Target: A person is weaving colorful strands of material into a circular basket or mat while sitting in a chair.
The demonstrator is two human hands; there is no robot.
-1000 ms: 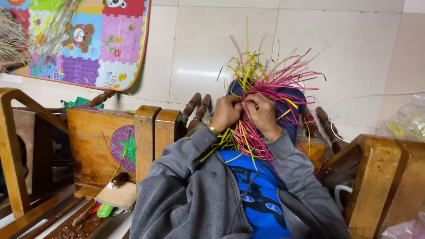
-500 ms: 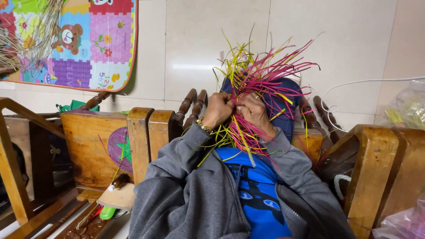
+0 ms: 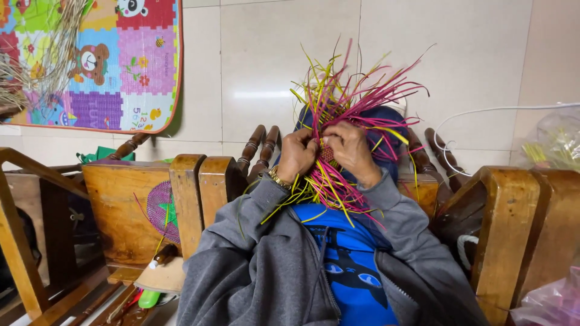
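My left hand (image 3: 297,154), with a gold watch at the wrist, and my right hand (image 3: 351,148) are both closed on a small woven piece (image 3: 328,154) held between them above my lap. Long pink and yellow-green strips (image 3: 353,96) fan out from it, upward past my fingers and downward over my blue shirt (image 3: 350,265). My fingers pinch the strips at the woven centre, which is mostly hidden by my hands. Grey jacket sleeves (image 3: 254,265) cover both arms.
Wooden chairs (image 3: 187,199) stand on my left and a wooden armrest (image 3: 504,223) on my right. A round purple and green woven mat (image 3: 162,211) lies on the left seat. A colourful foam play mat (image 3: 115,66), a white cable (image 3: 483,111) and a plastic bag (image 3: 553,145) lie on the tiled floor.
Both hands stay on the woven piece and shift slightly to the left in view. The fan of strips has turned a little as my fingers work at the centre.
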